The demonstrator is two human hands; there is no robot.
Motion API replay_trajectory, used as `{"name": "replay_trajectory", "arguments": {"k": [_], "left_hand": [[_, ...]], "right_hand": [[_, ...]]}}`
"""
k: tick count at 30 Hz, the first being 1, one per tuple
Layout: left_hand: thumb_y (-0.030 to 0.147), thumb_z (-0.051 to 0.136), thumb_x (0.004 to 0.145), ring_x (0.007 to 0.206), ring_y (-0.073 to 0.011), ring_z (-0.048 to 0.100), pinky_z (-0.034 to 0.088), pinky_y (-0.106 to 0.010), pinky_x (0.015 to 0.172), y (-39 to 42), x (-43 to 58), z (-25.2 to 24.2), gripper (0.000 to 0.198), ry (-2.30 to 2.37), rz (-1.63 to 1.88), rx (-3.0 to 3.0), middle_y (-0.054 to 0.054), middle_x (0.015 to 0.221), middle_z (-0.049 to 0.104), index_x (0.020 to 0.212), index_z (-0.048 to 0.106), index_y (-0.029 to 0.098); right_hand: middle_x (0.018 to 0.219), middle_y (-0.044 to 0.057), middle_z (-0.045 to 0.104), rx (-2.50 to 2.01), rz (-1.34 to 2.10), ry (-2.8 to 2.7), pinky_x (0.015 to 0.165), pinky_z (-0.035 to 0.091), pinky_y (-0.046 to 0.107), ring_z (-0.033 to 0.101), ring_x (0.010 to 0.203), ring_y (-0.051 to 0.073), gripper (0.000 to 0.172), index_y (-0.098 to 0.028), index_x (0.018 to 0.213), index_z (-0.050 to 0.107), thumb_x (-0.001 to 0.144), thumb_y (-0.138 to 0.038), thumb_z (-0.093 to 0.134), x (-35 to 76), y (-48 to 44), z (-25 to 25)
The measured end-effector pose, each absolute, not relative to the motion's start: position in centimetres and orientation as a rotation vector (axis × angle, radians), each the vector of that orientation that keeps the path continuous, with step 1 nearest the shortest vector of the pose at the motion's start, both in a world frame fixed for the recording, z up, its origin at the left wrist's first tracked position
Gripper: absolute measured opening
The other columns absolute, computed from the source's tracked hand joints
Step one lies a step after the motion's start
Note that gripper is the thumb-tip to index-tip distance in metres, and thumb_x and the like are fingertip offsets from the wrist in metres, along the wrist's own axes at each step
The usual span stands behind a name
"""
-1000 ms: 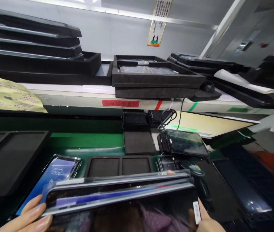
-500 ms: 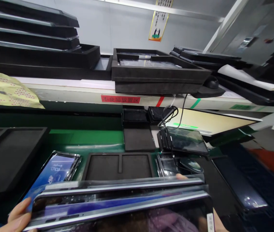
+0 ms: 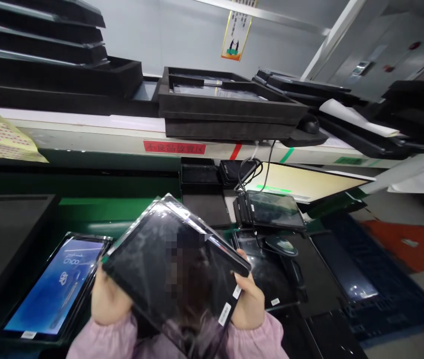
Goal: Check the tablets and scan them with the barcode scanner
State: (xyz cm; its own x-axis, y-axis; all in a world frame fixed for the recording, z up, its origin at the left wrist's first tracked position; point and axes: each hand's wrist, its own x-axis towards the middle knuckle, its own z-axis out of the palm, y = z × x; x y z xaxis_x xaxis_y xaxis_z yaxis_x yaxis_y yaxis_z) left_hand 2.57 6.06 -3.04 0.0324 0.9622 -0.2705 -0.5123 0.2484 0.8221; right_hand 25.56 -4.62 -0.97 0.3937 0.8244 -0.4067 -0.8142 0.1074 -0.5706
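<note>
– What has changed?
– The glossy black glass-fronted tablet (image 3: 174, 269) was edge-on half a second ago; now it's tilted up, screen facing me. My left hand (image 3: 109, 299) grasps its nine o'clock edge, my right hand (image 3: 248, 301) its four o'clock corner.
– Anything else?
– The lit blue-screened tablet (image 3: 53, 289) lies at eight o'clock.

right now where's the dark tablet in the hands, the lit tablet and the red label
dark tablet (image 3: 167, 259), head view, on its glass face
lit tablet (image 3: 53, 291), head view, on its blue screen
red label (image 3: 174, 147), head view, on its middle
</note>
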Motion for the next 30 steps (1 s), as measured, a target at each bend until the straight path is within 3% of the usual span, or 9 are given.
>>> {"name": "replay_trajectory", "arguments": {"k": [1, 3, 6, 8, 11, 15, 21, 26, 30], "left_hand": [[0.072, 0.039, 0.071, 0.089, -0.0235, 0.064, 0.042, -0.046, 0.097, 5.4, 3.2, -4.3, 0.056, 0.930, 1.207, 0.539, -0.002, 0.091, 0.071, 0.093, 0.065, 0.028], [0.068, 0.056, 0.064, 0.092, -0.0231, 0.063, 0.046, -0.042, 0.092, 4.3, 4.4, -6.5, 0.055, 0.965, 1.167, 0.485, -0.003, 0.096, 0.069, 0.099, 0.059, 0.026], [0.037, 0.080, 0.053, 0.096, -0.0193, 0.061, 0.046, -0.033, 0.090, 4.5, 5.0, -9.5, 0.055, 1.092, 1.149, 0.671, -0.003, 0.096, 0.067, 0.099, 0.052, 0.022], [0.033, 0.080, 0.055, 0.092, -0.0178, 0.063, 0.048, -0.030, 0.087, 5.8, 4.0, -11.1, 0.055, 1.071, 1.091, 0.779, -0.004, 0.094, 0.068, 0.099, 0.050, 0.019], [0.035, 0.078, 0.059, 0.082, -0.0171, 0.065, 0.051, -0.029, 0.078, 8.0, 0.5, -12.5, 0.056, 1.053, 0.982, 0.843, -0.003, 0.085, 0.069, 0.103, 0.048, 0.019], [0.039, 0.080, 0.054, 0.068, -0.0166, 0.066, 0.053, -0.025, 0.065, 10.3, -4.1, -14.1, 0.059, 1.246, 0.860, 0.857, 0.001, 0.071, 0.068, 0.101, 0.050, 0.021], [0.031, 0.077, 0.049, 0.055, -0.0144, 0.062, 0.050, -0.023, 0.056, 11.3, -6.4, -17.9, 0.052, 1.489, 0.994, 0.699, 0.004, 0.055, 0.063, 0.094, 0.056, 0.018], [0.030, 0.073, 0.051, 0.063, -0.0174, 0.064, 0.052, -0.028, 0.063, 12.0, -5.3, -21.2, 0.053, 1.483, 0.913, 0.781, 0.002, 0.060, 0.064, 0.099, 0.056, 0.017], [0.029, 0.072, 0.052, 0.075, -0.0223, 0.066, 0.051, -0.031, 0.070, 12.7, -4.6, -24.0, 0.046, 1.549, 0.842, 0.912, -0.002, 0.063, 0.066, 0.093, 0.056, 0.015]], "right_hand": [[0.107, -0.001, 0.066, -0.833, 1.158, 0.021, 0.088, 0.048, 0.043, 0.064, 0.090, 0.022, 0.076, -0.037, 0.124, 0.047, 0.055, -0.018, 0.072, 25.3, -4.9, -1.8], [0.110, -0.003, 0.065, -0.846, 1.094, 0.050, 0.090, 0.047, 0.039, 0.062, 0.095, 0.020, 0.073, -0.037, 0.119, 0.050, 0.054, -0.016, 0.074, 24.8, -5.3, -3.4], [0.106, 0.000, 0.067, -0.890, 1.122, -0.013, 0.091, 0.047, 0.038, 0.061, 0.100, 0.021, 0.056, -0.031, 0.110, 0.056, 0.059, -0.019, 0.075, 24.4, -5.9, -6.1], [0.092, 0.003, 0.071, -0.953, 1.156, -0.045, 0.085, 0.050, 0.040, 0.065, 0.091, 0.023, 0.048, -0.026, 0.108, 0.058, 0.064, -0.025, 0.075, 24.9, -6.5, -8.1], [0.076, 0.004, 0.072, -1.054, 1.126, -0.072, 0.072, 0.053, 0.035, 0.067, 0.073, 0.021, 0.050, -0.022, 0.109, 0.060, 0.063, -0.027, 0.078, 26.8, -7.5, -11.4], [0.076, 0.004, 0.072, -1.134, 1.132, 0.022, 0.069, 0.054, 0.029, 0.067, 0.071, 0.018, 0.046, -0.020, 0.097, 0.067, 0.055, -0.030, 0.083, 29.6, -9.3, -15.4], [0.077, 0.003, 0.072, -1.119, 1.039, 0.184, 0.066, 0.054, 0.028, 0.067, 0.069, 0.016, 0.051, -0.023, 0.093, 0.067, 0.046, -0.034, 0.085, 29.5, -10.8, -19.5], [0.076, 0.002, 0.072, -1.246, 0.958, 0.158, 0.063, 0.054, 0.028, 0.066, 0.068, 0.017, 0.055, -0.021, 0.091, 0.066, 0.043, -0.040, 0.084, 29.1, -10.6, -21.9], [0.075, 0.003, 0.072, -1.277, 0.955, 0.115, 0.057, 0.052, 0.025, 0.065, 0.064, 0.016, 0.053, -0.018, 0.090, 0.065, 0.044, -0.034, 0.085, 29.9, -10.2, -22.8]]}}
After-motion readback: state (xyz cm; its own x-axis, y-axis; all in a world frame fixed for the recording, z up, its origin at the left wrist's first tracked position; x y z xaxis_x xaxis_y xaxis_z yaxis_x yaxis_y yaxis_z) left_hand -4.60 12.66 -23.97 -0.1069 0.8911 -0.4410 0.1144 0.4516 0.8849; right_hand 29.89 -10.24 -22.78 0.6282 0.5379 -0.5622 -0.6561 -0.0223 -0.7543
